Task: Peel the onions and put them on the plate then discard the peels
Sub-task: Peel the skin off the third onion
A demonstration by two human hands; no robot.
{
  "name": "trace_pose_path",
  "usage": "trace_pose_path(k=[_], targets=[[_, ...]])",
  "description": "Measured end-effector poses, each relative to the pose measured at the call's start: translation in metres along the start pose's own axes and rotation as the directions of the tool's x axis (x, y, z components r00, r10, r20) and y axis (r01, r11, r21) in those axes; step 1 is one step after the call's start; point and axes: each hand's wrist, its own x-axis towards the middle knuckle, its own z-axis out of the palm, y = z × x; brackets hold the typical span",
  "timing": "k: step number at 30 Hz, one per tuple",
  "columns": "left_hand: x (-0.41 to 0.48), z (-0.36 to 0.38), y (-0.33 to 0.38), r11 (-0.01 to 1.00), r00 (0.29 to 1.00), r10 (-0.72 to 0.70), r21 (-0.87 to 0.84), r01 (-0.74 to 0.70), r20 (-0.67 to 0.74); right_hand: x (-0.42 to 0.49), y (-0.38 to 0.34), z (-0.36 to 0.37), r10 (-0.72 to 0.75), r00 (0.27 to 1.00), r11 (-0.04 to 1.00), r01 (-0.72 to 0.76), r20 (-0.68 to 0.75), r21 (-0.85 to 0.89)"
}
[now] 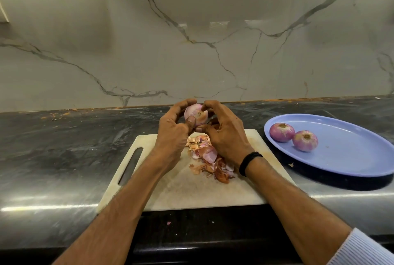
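One pale ribbed sleeve (362, 249) shows on the right arm, nearer than the cutting board (191, 192), which lies on the dark tabletop (64, 158) with its handle slot to the left. A loose heap of peels (210, 158) sits in the middle of the board, under the right wrist with its black wristband (248, 161).

Above the board's far edge both hands hold one onion (197, 113) in the air. The left hand (172, 124) cups it from the left, fingers curled over the top and thumb pressed flat on its front. The right hand (223, 134) closes on it from the right, its fingertips hooked on the crown and its thumb tucked below. Both wrists are bent upward, palms facing each other.

The onion looks pale pink and mostly bare; its hidden side cannot be judged. To finish the peeling well, I would let the left hand turn it slowly while the right fingertips catch any dry edge at the crown and strip it downward. Keeping the work over the board lets scraps drop onto the heap.

Right of the board, the blue plate (341, 171) carries two peeled onions (281, 132), touching each other near its left end. Beyond the board rises a veined marble wall (191, 30).
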Motion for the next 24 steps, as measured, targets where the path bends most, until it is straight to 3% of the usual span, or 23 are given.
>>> trace_pose_path(k=[4,9,24], targets=[[0.0004,-0.0015,-0.0002,0.999,1.0,0.022,0.034,-0.022,-0.012,-0.002,0.0013,0.0006,-0.048,0.998,0.996,0.045,-0.041,-0.074],[-0.0006,-0.0009,0.0004,0.999,0.999,0.039,0.028,-0.038,-0.018,-0.0005,-0.0015,0.0016,-0.019,0.998,1.0,0.018,-0.068,-0.019],[-0.0039,-0.0004,0.0007,0.999,0.999,0.027,0.032,-0.028,0.035,-0.0012,0.0034,-0.0047,-0.064,0.997,0.995,0.061,-0.037,-0.074]])
